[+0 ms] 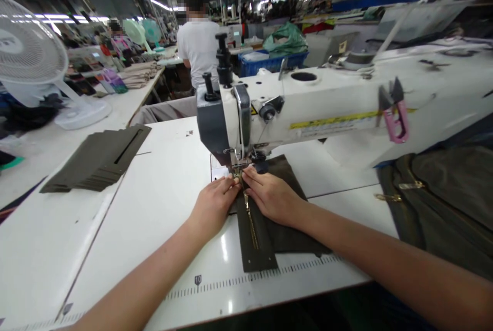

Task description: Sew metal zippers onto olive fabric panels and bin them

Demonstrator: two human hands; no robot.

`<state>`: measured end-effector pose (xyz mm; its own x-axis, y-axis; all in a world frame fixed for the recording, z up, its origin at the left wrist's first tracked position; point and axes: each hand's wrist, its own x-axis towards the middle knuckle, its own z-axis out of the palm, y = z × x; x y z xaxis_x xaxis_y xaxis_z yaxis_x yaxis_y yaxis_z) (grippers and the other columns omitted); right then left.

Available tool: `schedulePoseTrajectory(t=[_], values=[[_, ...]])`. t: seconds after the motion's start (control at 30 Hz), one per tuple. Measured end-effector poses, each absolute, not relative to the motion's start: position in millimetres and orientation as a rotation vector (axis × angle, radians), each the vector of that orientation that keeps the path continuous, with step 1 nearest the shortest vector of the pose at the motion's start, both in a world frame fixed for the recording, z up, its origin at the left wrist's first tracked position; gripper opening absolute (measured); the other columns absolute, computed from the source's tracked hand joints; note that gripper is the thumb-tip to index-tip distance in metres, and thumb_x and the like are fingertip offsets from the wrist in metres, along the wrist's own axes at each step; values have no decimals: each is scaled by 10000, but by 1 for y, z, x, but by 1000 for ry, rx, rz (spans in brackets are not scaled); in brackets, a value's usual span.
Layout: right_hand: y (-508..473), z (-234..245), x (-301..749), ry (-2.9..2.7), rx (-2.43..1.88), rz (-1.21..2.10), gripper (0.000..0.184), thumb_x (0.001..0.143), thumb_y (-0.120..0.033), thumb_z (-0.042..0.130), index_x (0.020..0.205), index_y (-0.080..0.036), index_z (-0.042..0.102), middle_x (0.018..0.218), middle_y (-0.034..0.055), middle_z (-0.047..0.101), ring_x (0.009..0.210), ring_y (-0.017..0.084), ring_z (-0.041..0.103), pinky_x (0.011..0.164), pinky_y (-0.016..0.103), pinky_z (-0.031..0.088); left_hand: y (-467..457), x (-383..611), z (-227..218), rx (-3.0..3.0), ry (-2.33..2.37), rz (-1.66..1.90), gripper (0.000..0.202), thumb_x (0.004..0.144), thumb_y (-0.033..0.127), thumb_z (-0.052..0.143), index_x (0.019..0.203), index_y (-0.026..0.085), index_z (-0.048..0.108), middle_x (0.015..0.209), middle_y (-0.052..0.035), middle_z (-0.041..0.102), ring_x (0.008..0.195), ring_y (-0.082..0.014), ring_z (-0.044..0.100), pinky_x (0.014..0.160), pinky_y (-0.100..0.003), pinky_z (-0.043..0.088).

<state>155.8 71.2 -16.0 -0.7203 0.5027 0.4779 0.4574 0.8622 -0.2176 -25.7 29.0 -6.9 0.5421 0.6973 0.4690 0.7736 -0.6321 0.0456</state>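
Note:
A dark olive fabric panel with a gold-toothed zipper runs under the presser foot of a white sewing machine. My left hand is on its left edge, fingers together and fingertips close to the foot. From the right, my right hand pinches and presses the same panel beside the zipper, its fingertips almost meeting the left ones. The zipper's metal pull lies just below the fingers. A wider olive cloth spreads beneath my right hand and forearm. The needle point is hidden by the foot and fingers.
A stack of olive panels lies at left. Pink-handled thread snips hang on the machine arm. Olive fabric with gold zipper pulls lies at right. A white fan stands back left; a person in a white shirt is beyond.

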Motion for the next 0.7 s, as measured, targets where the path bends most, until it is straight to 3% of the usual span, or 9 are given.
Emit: schedulePoseTrajectory(t=[0.2,0.33,0.43,0.6,0.7], values=[[68,-3,157,-2491,-726,208,160,809,-283,564,858,-131,561,917,100,593,873,242,532,764,408,433,25,-26,3,-2651,-1264,-614,217,825,126,440,987,139,584,982,-124,624,943,-234,599,845,-416,499],[49,7,160,-2500,-805,201,81,807,-172,547,736,-145,520,706,35,554,676,181,498,635,329,413,3,-24,8,-2730,-1235,-620,230,819,112,441,996,146,583,1024,-110,627,1018,-224,574,925,-431,444],[20,11,167,-2508,-724,-3,141,841,-105,428,815,-112,566,843,103,586,773,214,504,694,363,412,-16,-22,5,-2744,-1258,-664,223,845,123,433,1016,139,575,1042,-106,632,1044,-221,564,915,-409,460],[-32,3,177,-2537,-642,-28,293,843,-235,442,1018,-52,589,1050,161,586,997,278,487,860,427,391,-27,-21,-3,-2695,-1246,-810,207,850,125,441,1009,135,572,1038,-105,643,1028,-229,573,867,-392,499],[-37,-8,172,-2502,-692,-206,342,835,-157,396,1074,12,573,1107,202,577,1041,291,490,852,419,417,-25,-21,-4,-2688,-1254,-800,208,840,114,446,1002,133,575,1040,-107,643,1007,-217,585,867,-380,497]])
